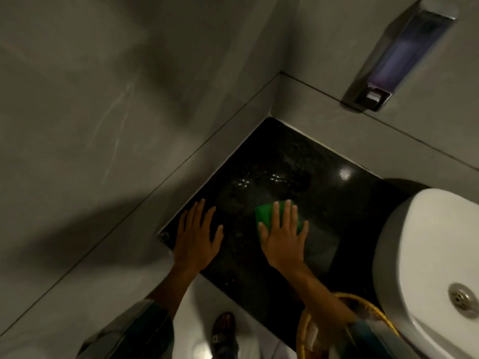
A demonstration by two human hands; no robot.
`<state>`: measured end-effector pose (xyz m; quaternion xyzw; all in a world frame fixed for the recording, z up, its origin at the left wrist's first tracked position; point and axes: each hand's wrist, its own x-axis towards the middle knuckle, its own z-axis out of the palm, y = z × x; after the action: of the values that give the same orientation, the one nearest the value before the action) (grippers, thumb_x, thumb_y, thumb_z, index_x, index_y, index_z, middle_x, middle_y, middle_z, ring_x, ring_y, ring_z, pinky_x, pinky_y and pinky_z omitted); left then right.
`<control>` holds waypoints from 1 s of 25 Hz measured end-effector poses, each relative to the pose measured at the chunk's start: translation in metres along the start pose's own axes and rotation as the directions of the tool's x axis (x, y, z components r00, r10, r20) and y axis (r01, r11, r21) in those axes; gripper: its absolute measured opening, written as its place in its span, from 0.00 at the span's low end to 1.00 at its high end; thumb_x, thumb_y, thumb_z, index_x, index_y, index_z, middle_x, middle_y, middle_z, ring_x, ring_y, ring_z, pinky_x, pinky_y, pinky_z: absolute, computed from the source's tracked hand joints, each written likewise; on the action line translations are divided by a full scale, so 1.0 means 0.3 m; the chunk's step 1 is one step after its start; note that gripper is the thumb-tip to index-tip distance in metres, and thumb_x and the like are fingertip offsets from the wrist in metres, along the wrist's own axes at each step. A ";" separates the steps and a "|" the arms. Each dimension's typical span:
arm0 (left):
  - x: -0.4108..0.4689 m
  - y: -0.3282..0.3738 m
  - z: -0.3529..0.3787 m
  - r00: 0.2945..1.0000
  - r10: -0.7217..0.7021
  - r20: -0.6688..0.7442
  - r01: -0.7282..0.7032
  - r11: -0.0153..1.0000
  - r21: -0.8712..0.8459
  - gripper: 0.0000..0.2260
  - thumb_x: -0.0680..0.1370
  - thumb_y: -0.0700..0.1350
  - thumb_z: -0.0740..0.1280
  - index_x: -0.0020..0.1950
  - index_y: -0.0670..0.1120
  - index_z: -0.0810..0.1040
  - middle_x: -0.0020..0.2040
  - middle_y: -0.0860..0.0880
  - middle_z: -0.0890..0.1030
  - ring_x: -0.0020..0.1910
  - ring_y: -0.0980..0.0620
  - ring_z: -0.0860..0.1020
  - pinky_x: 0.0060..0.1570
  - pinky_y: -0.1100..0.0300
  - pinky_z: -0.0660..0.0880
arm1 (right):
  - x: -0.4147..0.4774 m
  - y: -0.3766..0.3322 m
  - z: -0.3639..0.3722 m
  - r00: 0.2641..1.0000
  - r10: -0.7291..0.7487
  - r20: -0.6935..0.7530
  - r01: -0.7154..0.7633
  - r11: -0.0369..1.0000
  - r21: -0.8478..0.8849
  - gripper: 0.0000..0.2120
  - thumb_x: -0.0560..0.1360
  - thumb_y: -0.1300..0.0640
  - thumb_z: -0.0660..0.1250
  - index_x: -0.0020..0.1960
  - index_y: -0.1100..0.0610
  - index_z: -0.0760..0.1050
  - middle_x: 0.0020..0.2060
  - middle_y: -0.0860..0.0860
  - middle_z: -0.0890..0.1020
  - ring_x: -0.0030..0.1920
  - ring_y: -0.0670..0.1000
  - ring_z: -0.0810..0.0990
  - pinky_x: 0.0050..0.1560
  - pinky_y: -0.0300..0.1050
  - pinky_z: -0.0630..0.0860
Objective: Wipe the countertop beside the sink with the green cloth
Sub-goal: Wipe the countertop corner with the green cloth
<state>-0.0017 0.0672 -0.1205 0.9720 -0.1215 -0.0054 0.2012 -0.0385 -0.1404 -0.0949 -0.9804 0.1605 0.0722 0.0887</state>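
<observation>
A dark, glossy stone countertop (324, 177) fills the corner between two grey tiled walls. A white sink (427, 255) stands on its right side. The green cloth (264, 212) lies flat on the counter, pressed down under my right hand (283, 234), whose fingers are spread over it; only the cloth's upper left part shows. My left hand (197, 234) rests flat on the counter near its left edge, fingers apart, holding nothing. Small wet spots glint on the stone beyond the cloth.
A metal soap dispenser (399, 55) hangs on the right wall above the counter. A yellow wicker basket (305, 332) sits at the counter's front edge under my right forearm. The sink's drain (464, 297) shows at far right. My sandalled foot (224, 332) stands on the pale floor below.
</observation>
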 end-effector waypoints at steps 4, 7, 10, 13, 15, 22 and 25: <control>0.013 -0.002 0.007 0.997 -0.078 -0.021 0.078 0.997 -0.015 0.29 0.77 0.60 0.56 0.74 0.47 0.62 0.76 0.43 0.63 0.74 0.43 0.61 0.72 0.46 0.59 | 0.109 0.018 0.004 0.995 0.037 -0.089 -0.038 0.999 -0.009 0.37 0.78 0.38 0.54 0.79 0.58 0.50 0.79 0.61 0.52 0.79 0.62 0.48 0.77 0.64 0.50; 0.010 0.001 0.002 0.993 -0.116 -0.029 0.116 0.993 -0.021 0.32 0.77 0.60 0.56 0.75 0.44 0.59 0.76 0.42 0.62 0.75 0.43 0.60 0.72 0.46 0.60 | 0.108 -0.119 0.057 0.932 -0.357 -0.055 0.356 0.934 -0.038 0.36 0.77 0.38 0.52 0.78 0.55 0.52 0.79 0.57 0.54 0.79 0.60 0.49 0.76 0.63 0.53; 0.011 0.001 0.002 0.994 -0.110 -0.028 0.110 0.994 0.008 0.32 0.78 0.60 0.54 0.76 0.41 0.57 0.78 0.42 0.59 0.76 0.45 0.57 0.74 0.48 0.57 | 0.256 -0.169 0.046 0.786 -0.617 0.024 0.612 0.774 -0.163 0.33 0.77 0.41 0.52 0.78 0.55 0.56 0.78 0.57 0.60 0.78 0.59 0.54 0.76 0.63 0.55; 0.012 0.000 0.007 0.994 -0.102 -0.040 0.103 0.994 0.038 0.32 0.79 0.60 0.53 0.76 0.41 0.56 0.78 0.42 0.59 0.77 0.46 0.56 0.75 0.49 0.55 | 0.494 -0.118 -0.031 0.917 -0.398 0.023 0.396 0.903 -0.170 0.32 0.79 0.40 0.48 0.79 0.52 0.51 0.80 0.55 0.53 0.79 0.57 0.47 0.77 0.60 0.46; 0.018 0.007 0.007 0.993 -0.111 -0.041 0.113 0.993 0.047 0.32 0.79 0.60 0.53 0.76 0.41 0.56 0.78 0.42 0.59 0.77 0.46 0.56 0.75 0.49 0.54 | 0.565 -0.110 -0.059 0.974 -0.227 -0.006 0.226 0.973 -0.053 0.32 0.79 0.39 0.49 0.79 0.51 0.50 0.80 0.53 0.50 0.79 0.56 0.45 0.78 0.60 0.45; 0.012 -0.008 0.010 0.997 -0.074 -0.029 0.076 0.994 0.073 0.33 0.78 0.60 0.53 0.77 0.41 0.55 0.77 0.41 0.59 0.77 0.46 0.56 0.74 0.48 0.56 | 0.180 -0.174 0.048 0.861 -0.506 -0.053 0.505 0.862 -0.039 0.30 0.77 0.42 0.55 0.77 0.50 0.60 0.77 0.53 0.63 0.78 0.57 0.58 0.75 0.62 0.59; 0.012 -0.007 0.018 0.995 -0.089 -0.034 0.091 0.994 0.055 0.33 0.78 0.60 0.54 0.77 0.41 0.55 0.78 0.42 0.59 0.77 0.47 0.55 0.75 0.49 0.55 | 0.236 0.070 0.007 0.978 -0.183 -0.104 0.181 0.983 -0.029 0.30 0.78 0.44 0.57 0.77 0.53 0.59 0.78 0.56 0.61 0.78 0.58 0.58 0.74 0.63 0.60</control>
<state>0.0019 0.0662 -0.1261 0.9817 -0.0746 0.0041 0.1749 0.0207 -0.1810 -0.1121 -0.9942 0.0740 0.0131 0.0767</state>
